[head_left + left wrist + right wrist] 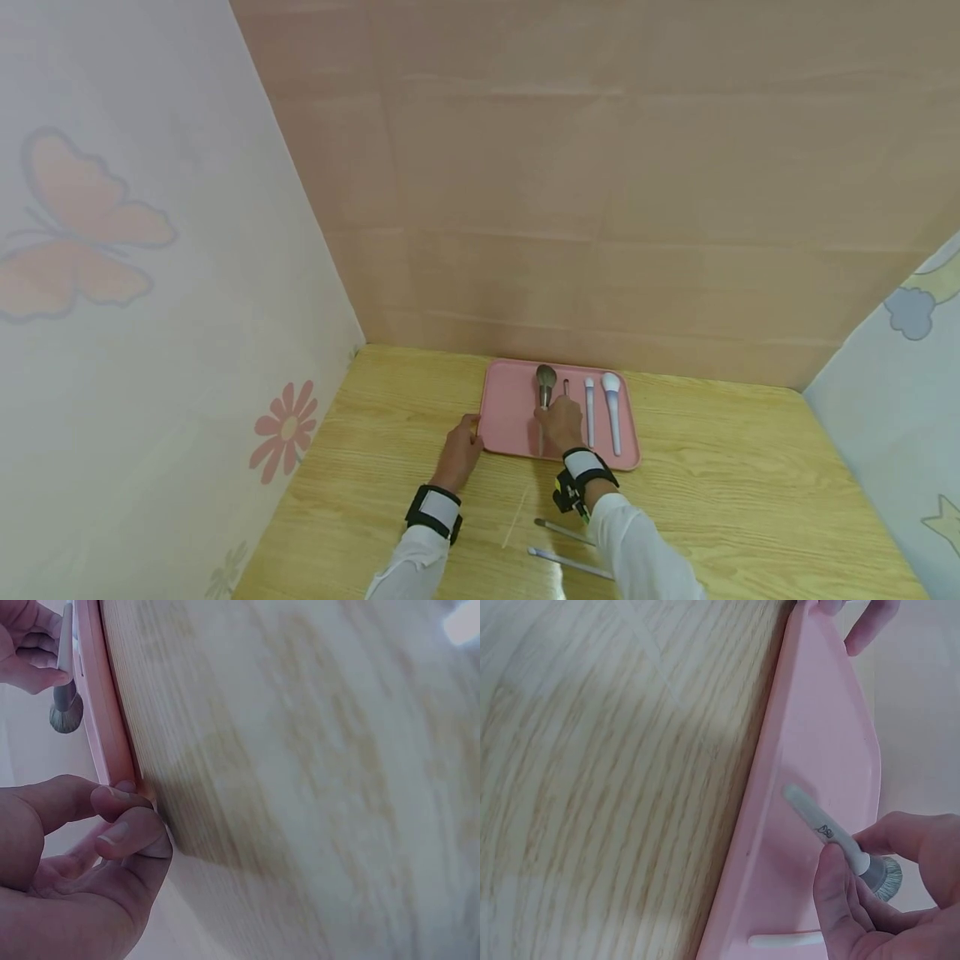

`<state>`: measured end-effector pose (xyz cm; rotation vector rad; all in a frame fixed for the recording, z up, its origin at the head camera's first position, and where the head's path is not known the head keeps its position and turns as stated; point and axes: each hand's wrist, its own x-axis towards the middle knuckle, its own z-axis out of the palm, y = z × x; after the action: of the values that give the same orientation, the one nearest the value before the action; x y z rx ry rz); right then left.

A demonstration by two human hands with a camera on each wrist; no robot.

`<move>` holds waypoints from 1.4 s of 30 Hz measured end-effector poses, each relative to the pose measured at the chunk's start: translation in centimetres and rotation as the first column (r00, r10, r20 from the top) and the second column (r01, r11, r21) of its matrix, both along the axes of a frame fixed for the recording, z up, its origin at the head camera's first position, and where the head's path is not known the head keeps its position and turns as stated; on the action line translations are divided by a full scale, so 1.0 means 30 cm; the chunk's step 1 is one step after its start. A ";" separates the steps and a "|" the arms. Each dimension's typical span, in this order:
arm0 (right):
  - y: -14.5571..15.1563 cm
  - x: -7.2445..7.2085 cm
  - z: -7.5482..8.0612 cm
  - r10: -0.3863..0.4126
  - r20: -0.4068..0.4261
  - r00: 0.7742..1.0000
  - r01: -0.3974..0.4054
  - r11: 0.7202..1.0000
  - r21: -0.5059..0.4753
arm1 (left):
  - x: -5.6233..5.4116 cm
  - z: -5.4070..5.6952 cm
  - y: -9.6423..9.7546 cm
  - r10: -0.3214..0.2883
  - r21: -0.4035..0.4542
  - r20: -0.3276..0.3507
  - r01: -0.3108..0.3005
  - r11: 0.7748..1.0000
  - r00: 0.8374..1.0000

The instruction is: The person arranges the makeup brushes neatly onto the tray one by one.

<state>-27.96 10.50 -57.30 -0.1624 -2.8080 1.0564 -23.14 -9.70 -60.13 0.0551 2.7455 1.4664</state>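
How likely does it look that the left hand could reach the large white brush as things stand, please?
Probably not directly: the right hand, holding a dark brush over the tray, lies between the large white brush and the left hand, at the tray's other end.

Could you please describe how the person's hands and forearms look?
The left hand and right hand are ungloved. The left wristband and right wristband are black with pale grey panels; a small dark device with yellow and green touches sits at the right one. The left sleeve and right sleeve are white.

Slim brush (566, 386) partly behind right hand (562, 423)
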 end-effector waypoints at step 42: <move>-0.012 -0.063 -0.005 -0.018 0.067 0.998 0.016 1.000 0.018 | -0.008 -0.015 -0.005 -0.009 0.005 0.015 0.008 1.000 1.000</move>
<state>-29.86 10.14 -57.46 -0.2235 -2.8685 1.0419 -23.37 -9.84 -60.58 0.0556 2.7268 1.4650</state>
